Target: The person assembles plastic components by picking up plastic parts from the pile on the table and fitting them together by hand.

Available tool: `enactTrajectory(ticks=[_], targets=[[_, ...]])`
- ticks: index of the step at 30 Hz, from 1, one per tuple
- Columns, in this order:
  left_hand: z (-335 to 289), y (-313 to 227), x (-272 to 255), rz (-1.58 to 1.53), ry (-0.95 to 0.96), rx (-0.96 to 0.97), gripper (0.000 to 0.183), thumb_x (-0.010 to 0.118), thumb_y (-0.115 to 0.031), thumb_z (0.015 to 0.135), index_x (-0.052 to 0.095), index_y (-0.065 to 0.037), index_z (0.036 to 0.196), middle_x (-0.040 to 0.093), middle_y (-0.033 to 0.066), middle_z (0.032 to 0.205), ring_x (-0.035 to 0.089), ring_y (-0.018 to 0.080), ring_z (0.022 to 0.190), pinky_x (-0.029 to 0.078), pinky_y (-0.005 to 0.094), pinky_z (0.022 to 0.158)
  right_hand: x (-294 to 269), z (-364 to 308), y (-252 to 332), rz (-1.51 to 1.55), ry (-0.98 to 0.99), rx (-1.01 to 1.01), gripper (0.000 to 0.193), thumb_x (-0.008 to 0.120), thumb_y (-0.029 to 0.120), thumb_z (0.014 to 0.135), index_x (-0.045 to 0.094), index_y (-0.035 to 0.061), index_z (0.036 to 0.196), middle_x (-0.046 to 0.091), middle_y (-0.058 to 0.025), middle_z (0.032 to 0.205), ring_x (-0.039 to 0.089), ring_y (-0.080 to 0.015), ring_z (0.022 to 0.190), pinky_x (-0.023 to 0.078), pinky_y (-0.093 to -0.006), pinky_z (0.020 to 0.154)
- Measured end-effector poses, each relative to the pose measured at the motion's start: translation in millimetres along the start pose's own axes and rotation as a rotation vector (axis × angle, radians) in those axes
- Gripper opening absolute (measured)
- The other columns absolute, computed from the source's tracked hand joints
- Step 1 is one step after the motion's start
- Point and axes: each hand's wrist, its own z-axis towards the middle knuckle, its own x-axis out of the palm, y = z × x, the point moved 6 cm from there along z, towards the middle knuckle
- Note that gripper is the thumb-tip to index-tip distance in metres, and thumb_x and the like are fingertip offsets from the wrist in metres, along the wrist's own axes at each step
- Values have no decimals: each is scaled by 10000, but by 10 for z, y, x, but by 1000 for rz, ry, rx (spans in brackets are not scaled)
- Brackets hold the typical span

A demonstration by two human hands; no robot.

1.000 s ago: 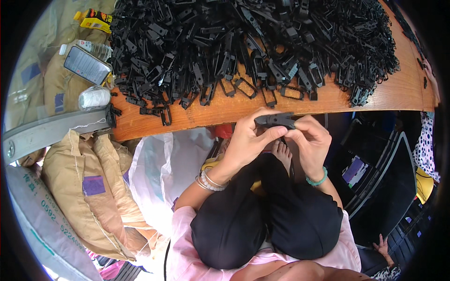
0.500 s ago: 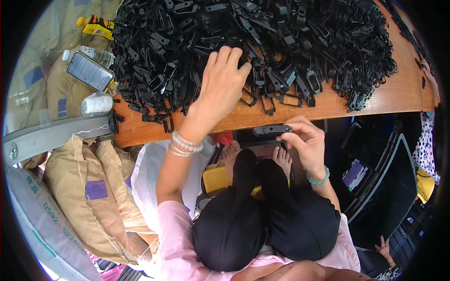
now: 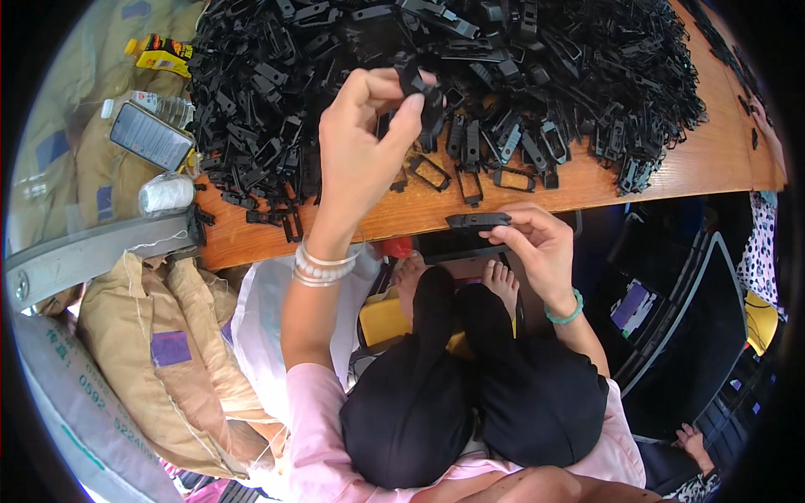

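Note:
A big heap of black plastic parts (image 3: 570, 75), frames and slim clip-like pieces, covers most of the wooden table (image 3: 721, 159). Over its near left part, my left hand (image 3: 360, 142) is closed, thumb against fingers, on a small clump of black plastic pieces (image 3: 429, 94); how many cannot be told. My right hand (image 3: 543, 251) pinches one end of a long, narrow black plastic part (image 3: 475, 221) just off the table's front edge. That part lies roughly level and points left. Several loose rectangular frames (image 3: 513, 178) lie along the heap's near side.
On the left are a phone (image 3: 151, 136), a clear bottle (image 3: 172, 109), a yellow-and-black packet (image 3: 163, 57) and a roll of white string (image 3: 166, 194). Brown sacks (image 3: 142, 352) stand lower left. A dark crate (image 3: 688, 335) is at the right. Another person's hand (image 3: 692, 444) shows lower right.
My left hand has pulled back a little from the heap and turned, with black pieces now showing in its fingers. My right hand has shifted slightly left and turned its part.

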Motion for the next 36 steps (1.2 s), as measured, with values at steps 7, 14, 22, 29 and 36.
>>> enactTrajectory(ticks=[7, 14, 22, 29, 36], targets=[[-437, 115, 285, -179, 227, -397, 250, 544, -67, 930, 584, 62, 1141, 631, 68, 898, 607, 113, 773, 510, 251, 691, 42, -57, 410, 42, 47, -343, 146, 617, -119, 803, 643, -103, 945, 609, -169, 1032, 658, -200, 864, 562, -299, 805], [-693, 31, 599, -120, 436, -549, 377, 618, -95, 883, 563, 34, 1234, 653, 79, 982, 603, 116, 863, 461, 248, 755, -1, -152, 530, -275, -91, -517, 199, 669, -92, 771, 649, -81, 969, 642, -159, 1004, 643, -156, 826, 552, -251, 720], [-833, -150, 576, 366, 515, -135, 487, 699, -42, 784, 537, -13, 1242, 653, 165, 1032, 652, 217, 768, 492, 297, 642, 19, -183, 721, -517, -140, -571, 268, 682, -82, 723, 670, -28, 985, 642, -160, 996, 643, -217, 860, 521, -290, 724], [-1029, -111, 653, 296, 569, -113, 410, 695, -94, 806, 552, 19, 1174, 652, 177, 937, 647, 306, 760, 503, 350, 668, -28, -240, 574, -560, 81, -485, 325, 654, -93, 703, 677, -13, 1017, 649, -133, 971, 637, -231, 835, 497, -271, 736], [-1112, -44, 566, 412, 594, -15, 280, 702, -118, 802, 616, 18, 1032, 627, 148, 868, 623, 288, 738, 495, 355, 660, -24, -230, 374, -638, 409, -103, 257, 659, -61, 745, 665, -31, 999, 625, -126, 882, 628, -197, 741, 499, -278, 670]])
